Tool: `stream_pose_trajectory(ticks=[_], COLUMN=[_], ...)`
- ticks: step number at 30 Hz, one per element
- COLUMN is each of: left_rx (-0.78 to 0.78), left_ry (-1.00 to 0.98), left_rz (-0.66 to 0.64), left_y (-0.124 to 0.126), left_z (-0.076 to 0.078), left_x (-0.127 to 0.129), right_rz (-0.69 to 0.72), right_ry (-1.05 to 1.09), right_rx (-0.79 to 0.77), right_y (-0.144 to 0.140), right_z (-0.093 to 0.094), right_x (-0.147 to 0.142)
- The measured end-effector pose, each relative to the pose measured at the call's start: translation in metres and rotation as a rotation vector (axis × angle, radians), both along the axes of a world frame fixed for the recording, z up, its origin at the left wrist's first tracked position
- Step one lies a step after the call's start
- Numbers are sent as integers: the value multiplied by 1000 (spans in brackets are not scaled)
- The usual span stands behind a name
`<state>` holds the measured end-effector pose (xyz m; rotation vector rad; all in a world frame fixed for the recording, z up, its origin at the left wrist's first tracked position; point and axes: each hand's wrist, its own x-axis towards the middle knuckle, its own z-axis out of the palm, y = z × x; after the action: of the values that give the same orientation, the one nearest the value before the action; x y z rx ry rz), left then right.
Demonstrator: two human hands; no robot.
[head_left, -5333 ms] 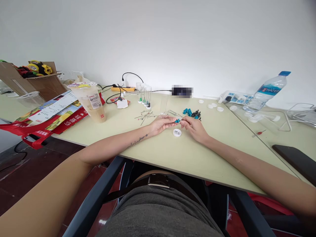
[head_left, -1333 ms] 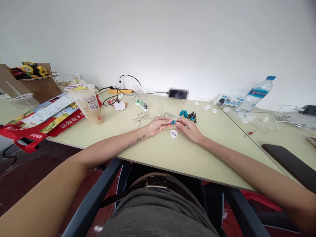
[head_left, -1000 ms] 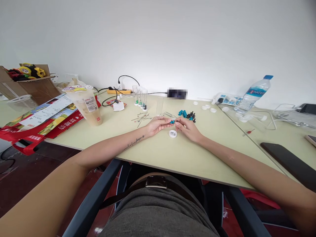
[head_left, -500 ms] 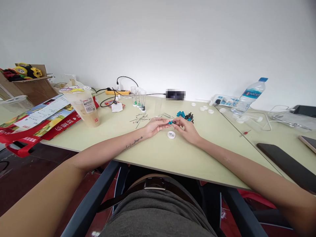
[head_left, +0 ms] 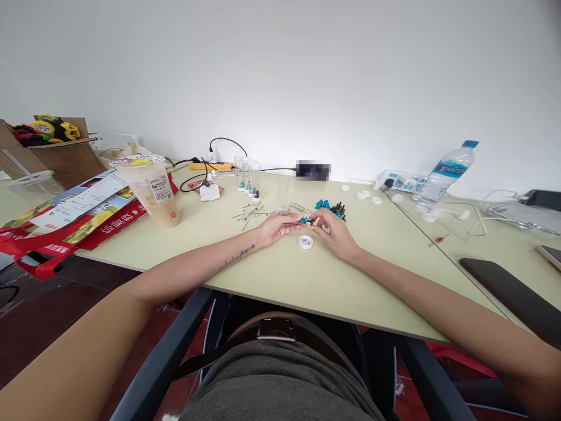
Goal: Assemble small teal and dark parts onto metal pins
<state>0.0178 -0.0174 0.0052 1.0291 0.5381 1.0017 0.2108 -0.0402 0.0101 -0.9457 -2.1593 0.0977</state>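
Between the fingertips of both hands is a small part, with a blue piece [head_left: 302, 221] at its left and a black piece [head_left: 310, 221] at its right. My left hand [head_left: 275, 228] pinches the blue side. My right hand [head_left: 334, 235] closes its thumb and fingers round the black side; whether the two pieces are joined I cannot tell. Just below the fingers lies a round white cap [head_left: 305, 244] with tiny dark bits in it. Behind my right hand are small blue parts [head_left: 323, 204] and black ones [head_left: 338, 209], in a pile partly hidden by the hand.
Thin metal pins [head_left: 252, 214] lie behind my left hand. Clear tubes with white caps [head_left: 249, 178] stand farther back. A drink cup [head_left: 153, 196] is at left. At right are a tilted water bottle [head_left: 449, 169], a power strip [head_left: 398, 180] and a dark phone [head_left: 504, 292].
The view has shifted slightly. My right fingers have moved a little on the black piece, which shows more clearly now; both hands still hold the same part.
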Motion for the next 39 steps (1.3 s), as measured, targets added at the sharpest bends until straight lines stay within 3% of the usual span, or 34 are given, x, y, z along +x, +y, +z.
stream_pose_trajectory(ticks=[13, 39], left_rx=[53, -33], left_ry=[-11, -15], left_rz=[-29, 40], left_y=[0, 2], left_z=[-1, -3], left_x=[1, 2], right_rz=[18, -29], right_ry=[-76, -12], right_rx=[-22, -92], right_y=[-5, -3], right_z=[6, 3], right_x=[-3, -1])
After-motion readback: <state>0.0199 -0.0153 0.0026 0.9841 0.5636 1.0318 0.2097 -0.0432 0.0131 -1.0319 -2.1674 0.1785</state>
